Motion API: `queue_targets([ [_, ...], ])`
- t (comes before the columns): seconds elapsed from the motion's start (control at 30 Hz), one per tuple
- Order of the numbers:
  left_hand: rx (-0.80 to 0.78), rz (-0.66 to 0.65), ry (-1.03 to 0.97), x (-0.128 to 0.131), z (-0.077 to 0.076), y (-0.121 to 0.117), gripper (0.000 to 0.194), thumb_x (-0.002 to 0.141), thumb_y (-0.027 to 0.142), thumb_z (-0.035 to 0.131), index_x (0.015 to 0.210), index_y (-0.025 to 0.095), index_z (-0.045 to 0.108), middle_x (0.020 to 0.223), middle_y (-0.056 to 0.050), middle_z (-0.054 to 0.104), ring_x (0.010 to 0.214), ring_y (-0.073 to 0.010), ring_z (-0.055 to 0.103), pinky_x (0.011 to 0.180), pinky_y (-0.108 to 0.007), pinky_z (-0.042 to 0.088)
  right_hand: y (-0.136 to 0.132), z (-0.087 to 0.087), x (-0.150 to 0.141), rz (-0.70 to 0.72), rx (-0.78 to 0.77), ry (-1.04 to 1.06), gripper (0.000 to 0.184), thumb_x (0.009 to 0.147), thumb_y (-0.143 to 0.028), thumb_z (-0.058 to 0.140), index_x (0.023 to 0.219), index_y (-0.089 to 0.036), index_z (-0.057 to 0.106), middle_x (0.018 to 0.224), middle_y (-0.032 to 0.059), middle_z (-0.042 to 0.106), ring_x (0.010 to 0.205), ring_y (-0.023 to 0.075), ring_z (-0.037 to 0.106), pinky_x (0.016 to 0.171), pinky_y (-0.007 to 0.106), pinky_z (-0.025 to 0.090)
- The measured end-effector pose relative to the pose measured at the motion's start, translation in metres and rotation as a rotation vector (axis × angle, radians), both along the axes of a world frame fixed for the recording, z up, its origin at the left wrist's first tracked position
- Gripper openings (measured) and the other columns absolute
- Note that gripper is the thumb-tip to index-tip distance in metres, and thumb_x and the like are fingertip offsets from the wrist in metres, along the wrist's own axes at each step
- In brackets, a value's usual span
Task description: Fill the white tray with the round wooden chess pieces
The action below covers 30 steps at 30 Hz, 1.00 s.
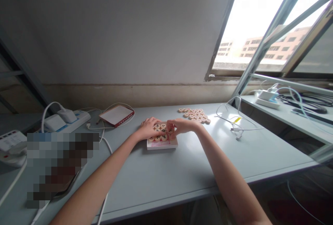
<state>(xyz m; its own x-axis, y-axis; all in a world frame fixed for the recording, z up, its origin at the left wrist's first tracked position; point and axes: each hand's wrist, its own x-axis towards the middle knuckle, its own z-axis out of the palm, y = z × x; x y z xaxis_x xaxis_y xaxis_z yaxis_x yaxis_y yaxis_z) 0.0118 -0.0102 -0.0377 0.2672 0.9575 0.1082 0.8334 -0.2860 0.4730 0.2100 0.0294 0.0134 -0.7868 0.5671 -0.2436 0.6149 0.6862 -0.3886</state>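
Observation:
A shallow white box (pixel 163 146) lies on the table, with round wooden xiangqi pieces (pixel 157 131) in rows inside it, dark characters facing up. My left hand (pixel 148 128) is wrapped round the box's left side, its thumb reaching over the pieces. At the right side of the box, my right hand (pixel 181 126) curls its thumb and fingers about a xiangqi piece (pixel 170 131); the fingers partly cover it. Beyond my right hand, several loose xiangqi pieces (pixel 195 114) lie flat in a cluster.
A red-edged box lid (pixel 117 114) with a white inside lies back left among white cables. Power strips with chargers (pixel 68 119) stand at the left, beside a pixelated object (pixel 62 169). Charging cables (pixel 235 126) lie at the right. A wall and metal frame (pixel 249 68) bound the table (pixel 156 180).

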Motion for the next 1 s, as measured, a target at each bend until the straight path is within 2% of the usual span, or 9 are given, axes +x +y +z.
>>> queue_targets([
  [0.1, 0.001, -0.01, -0.04, -0.002, -0.003, 0.003, 0.054, 0.065, 0.063, 0.049, 0.107, 0.029, 0.053, 0.109, -0.003, 0.051, 0.106, -0.0239, 0.043, 0.092, -0.035, 0.033, 0.007, 0.002, 0.013, -0.116, 0.154, 0.041, 0.026, 0.074, -0.043, 0.054, 0.09, -0.023, 0.054, 0.088, 0.0019, 0.057, 0.074, 0.0146, 0.052, 0.061, 0.023, 0.033],
  [0.23, -0.004, -0.007, -0.189, -0.011, -0.012, 0.011, 0.04, 0.078, 0.051, 0.038, 0.101, 0.024, 0.057, 0.105, -0.004, 0.054, 0.102, -0.02, 0.047, 0.09, -0.031, 0.035, 0.017, 0.003, 0.039, -0.487, 0.505, -0.151, 0.018, 0.072, -0.033, 0.057, 0.087, -0.021, 0.057, 0.091, 0.0053, 0.06, 0.086, 0.0215, 0.052, 0.073, 0.032, 0.03],
  [0.33, 0.032, 0.039, -0.313, -0.02, -0.018, 0.018, 0.036, 0.078, 0.043, 0.043, 0.102, 0.019, 0.056, 0.1, -0.006, 0.055, 0.095, -0.0177, 0.051, 0.085, -0.029, 0.039, 0.02, 0.002, 0.052, -0.576, 0.481, -0.301, 0.02, 0.065, -0.028, 0.063, 0.085, -0.023, 0.06, 0.089, 0.0059, 0.062, 0.088, 0.0243, 0.053, 0.075, 0.036, 0.029],
  [0.43, 0.021, 0.032, -0.346, -0.028, -0.02, 0.022, 0.033, 0.075, 0.039, 0.047, 0.097, 0.017, 0.058, 0.097, -0.006, 0.056, 0.086, -0.0164, 0.053, 0.08, -0.028, 0.042, 0.02, 0.002, 0.054, -0.562, 0.4, -0.366, 0.023, 0.06, -0.026, 0.066, 0.083, -0.025, 0.062, 0.085, 0.0049, 0.063, 0.089, 0.0247, 0.053, 0.075, 0.035, 0.03],
  [0.5, 0.013, 0.029, -0.33, -0.03, -0.02, 0.023, 0.03, 0.075, 0.04, 0.048, 0.088, 0.016, 0.061, 0.094, -0.006, 0.057, 0.083, -0.016, 0.053, 0.078, -0.028, 0.042, 0.021, 0.0, 0.053, -0.57, 0.411, -0.382, 0.023, 0.058, -0.023, 0.068, 0.08, -0.025, 0.062, 0.085, 0.0046, 0.063, 0.089, 0.0246, 0.053, 0.075, 0.035, 0.031],
  [0.63, 0.045, 0.071, -0.279, -0.033, -0.018, 0.023, 0.029, 0.071, 0.042, 0.052, 0.076, 0.016, 0.063, 0.089, -0.005, 0.057, 0.078, -0.0156, 0.053, 0.074, -0.028, 0.043, 0.026, -0.006, 0.05, -0.537, 0.448, -0.286, 0.016, 0.064, -0.031, 0.064, 0.079, -0.024, 0.064, 0.09, 0.0045, 0.062, 0.088, 0.0236, 0.054, 0.076, 0.034, 0.032],
  [0.8, 0.09, 0.154, -0.22, -0.036, -0.017, 0.024, 0.031, 0.067, 0.046, 0.055, 0.071, 0.017, 0.063, 0.085, -0.005, 0.059, 0.071, -0.0155, 0.052, 0.068, -0.027, 0.043, 0.024, -0.007, 0.034, -0.335, 0.239, 0.088, 0.026, 0.072, -0.042, 0.057, 0.09, -0.024, 0.06, 0.085, 0.0016, 0.061, 0.071, 0.015, 0.055, 0.061, 0.024, 0.035],
  [0.9, 0.112, 0.235, -0.19, -0.041, -0.016, 0.025, 0.031, 0.065, 0.047, 0.055, 0.07, 0.018, 0.064, 0.082, -0.004, 0.061, 0.07, -0.0163, 0.053, 0.065, -0.027, 0.043, 0.012, -0.009, 0.006, -0.169, 0.166, 0.308, 0.025, 0.075, -0.039, 0.057, 0.094, -0.023, 0.057, 0.082, -0.0001, 0.06, 0.068, 0.0119, 0.053, 0.058, 0.021, 0.035],
  [1.0, 0.132, 0.32, -0.188, -0.048, -0.017, 0.027, 0.029, 0.066, 0.046, 0.055, 0.071, 0.018, 0.064, 0.082, -0.005, 0.063, 0.072, -0.0177, 0.055, 0.068, -0.028, 0.043, -0.007, -0.015, -0.025, -0.012, 0.132, 0.389, 0.025, 0.074, -0.034, 0.059, 0.095, -0.021, 0.057, 0.075, -0.0007, 0.059, 0.064, 0.0106, 0.052, 0.056, 0.02, 0.035],
])
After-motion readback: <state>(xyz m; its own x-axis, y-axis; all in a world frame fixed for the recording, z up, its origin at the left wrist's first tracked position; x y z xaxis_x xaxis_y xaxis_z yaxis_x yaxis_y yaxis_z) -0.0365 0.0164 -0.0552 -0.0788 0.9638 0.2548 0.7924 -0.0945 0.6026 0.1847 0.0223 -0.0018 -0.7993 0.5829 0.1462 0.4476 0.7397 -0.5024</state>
